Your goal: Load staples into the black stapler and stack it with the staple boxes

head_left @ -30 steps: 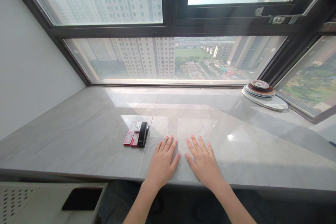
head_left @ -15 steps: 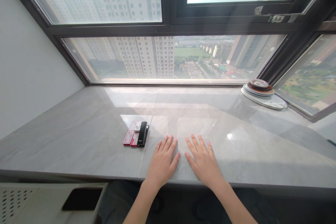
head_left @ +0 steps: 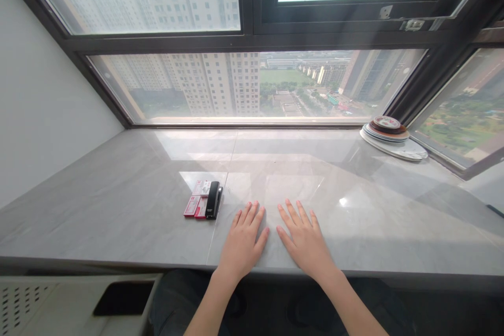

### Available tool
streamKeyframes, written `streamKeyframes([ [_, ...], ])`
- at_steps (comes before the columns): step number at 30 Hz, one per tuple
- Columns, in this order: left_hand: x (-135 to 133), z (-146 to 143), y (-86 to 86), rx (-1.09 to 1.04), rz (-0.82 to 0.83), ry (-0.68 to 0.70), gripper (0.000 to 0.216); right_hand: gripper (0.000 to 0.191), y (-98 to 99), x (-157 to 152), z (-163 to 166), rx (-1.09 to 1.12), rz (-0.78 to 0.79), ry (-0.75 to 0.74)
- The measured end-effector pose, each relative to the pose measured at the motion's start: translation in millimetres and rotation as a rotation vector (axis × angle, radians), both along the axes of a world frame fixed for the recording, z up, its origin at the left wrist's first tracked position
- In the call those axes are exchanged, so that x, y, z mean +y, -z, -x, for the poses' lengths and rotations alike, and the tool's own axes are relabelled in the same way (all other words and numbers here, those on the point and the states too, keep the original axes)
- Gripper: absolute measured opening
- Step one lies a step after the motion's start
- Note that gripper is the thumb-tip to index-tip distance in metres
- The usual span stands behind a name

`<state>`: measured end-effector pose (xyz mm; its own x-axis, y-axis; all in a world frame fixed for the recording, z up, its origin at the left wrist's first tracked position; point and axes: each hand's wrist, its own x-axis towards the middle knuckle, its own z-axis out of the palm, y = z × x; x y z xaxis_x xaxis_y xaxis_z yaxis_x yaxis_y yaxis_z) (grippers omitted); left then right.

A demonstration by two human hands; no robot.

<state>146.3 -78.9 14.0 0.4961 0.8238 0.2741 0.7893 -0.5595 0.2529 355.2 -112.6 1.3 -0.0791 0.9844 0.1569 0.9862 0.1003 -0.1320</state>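
My left hand (head_left: 243, 239) lies palm down on the grey stone counter (head_left: 118, 220), fingers spread and holding nothing. Beside it, a short gap away, my right hand (head_left: 303, 239) rests flat in the same way, its fingers apart. To the left of my left hand, not touching it, is a black stapler (head_left: 212, 200). Several small red-and-white boxes (head_left: 191, 206) lie against the stapler's left side; they look like staple boxes, but their print is too small to read.
A stack of round plates or mats (head_left: 388, 134) sits in the back right corner by the window frame (head_left: 252, 42). A white wall (head_left: 51, 100) bounds the left side. Below the front edge at left stands a pale perforated unit (head_left: 59, 304) with a dark opening.
The whole view has shifted very slightly. Both hands stay flat in the same place, and the stapler and boxes have not moved.
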Motion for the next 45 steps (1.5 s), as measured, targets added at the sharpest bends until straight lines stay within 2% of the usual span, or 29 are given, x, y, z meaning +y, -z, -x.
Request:
streamKeyframes([
  [45, -0.6, 0.3, -0.2, -0.008, 0.008, 0.004, 0.054, 0.062, 2.5, -0.1, 1.2, -0.016, -0.018, 0.007],
])
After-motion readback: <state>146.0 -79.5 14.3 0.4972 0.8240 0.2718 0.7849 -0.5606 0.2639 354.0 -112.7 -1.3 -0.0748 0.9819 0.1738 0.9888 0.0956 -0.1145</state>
